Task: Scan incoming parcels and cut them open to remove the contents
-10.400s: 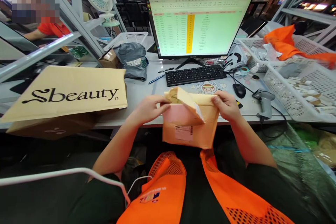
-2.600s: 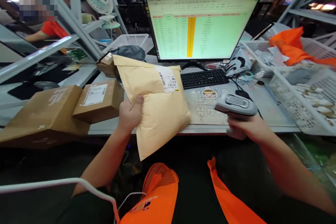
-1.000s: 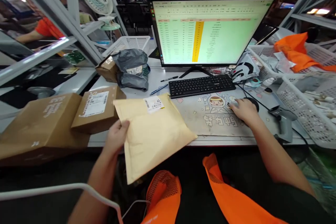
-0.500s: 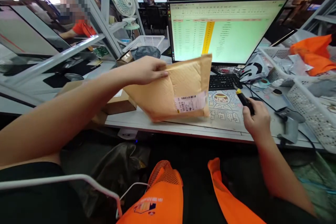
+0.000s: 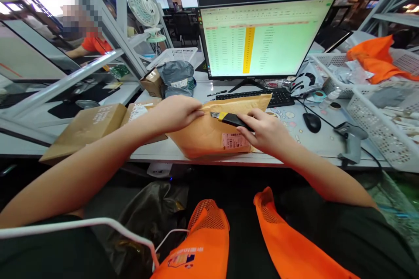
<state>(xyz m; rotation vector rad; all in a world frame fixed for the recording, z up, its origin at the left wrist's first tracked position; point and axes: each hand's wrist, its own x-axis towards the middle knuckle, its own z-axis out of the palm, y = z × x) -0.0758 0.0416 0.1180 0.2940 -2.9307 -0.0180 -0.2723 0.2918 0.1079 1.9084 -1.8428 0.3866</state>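
Note:
My left hand (image 5: 181, 111) pinches the upper left edge of a tan padded envelope (image 5: 196, 139), which is propped at a tilt on the desk's front edge. A white printed label (image 5: 234, 141) shows on its lower right. In my right hand (image 5: 266, 130) is a black and yellow utility knife (image 5: 234, 120). Its blade points left, close to the envelope's top edge near my left fingers; whether it touches the paper I cannot tell.
Behind the envelope stand a keyboard (image 5: 281, 97) and a monitor (image 5: 262, 39). Cardboard boxes (image 5: 88, 126) and a grey plastic parcel (image 5: 176, 76) lie left. To the right are a mouse (image 5: 311, 122), a barcode scanner (image 5: 352, 141) and white baskets (image 5: 376, 126). A co-worker's orange sleeve (image 5: 94, 43) shows far left.
My right hand has brought the knife left from beside the keyboard to the envelope's top edge. The envelope has come down lower onto the desk edge, with my left hand still gripping it.

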